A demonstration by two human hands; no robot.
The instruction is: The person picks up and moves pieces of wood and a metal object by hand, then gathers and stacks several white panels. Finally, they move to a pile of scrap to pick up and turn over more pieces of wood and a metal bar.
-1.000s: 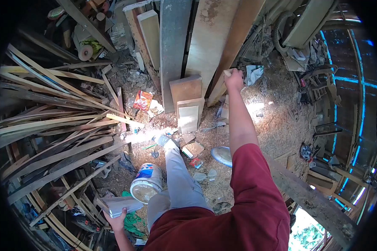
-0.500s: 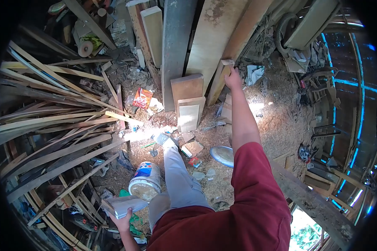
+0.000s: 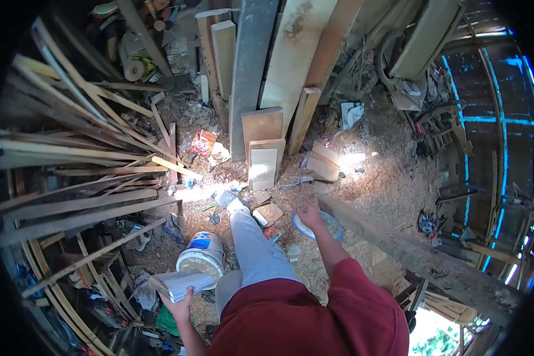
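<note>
My left hand is closed around the near end of a short, thick wooden board, which is held at the lower left beside a white bucket. My right hand hangs in front of me over a round blue-rimmed basin or lid. Its fingers are loosely bent and slightly apart, with nothing visible in them. Further ahead, a short plank leans upright against taller boards. To its left stand a brown wooden block and a paler block.
Many long wood strips fan out on the left. Tall planks lean ahead. A heavy beam crosses the right side. Cardboard, a red packet and wood shavings lie on the floor.
My right hand has let go of the top of the short leaning plank and drawn back toward me, over the round basin or lid. The left hand still holds its board, raised slightly.
</note>
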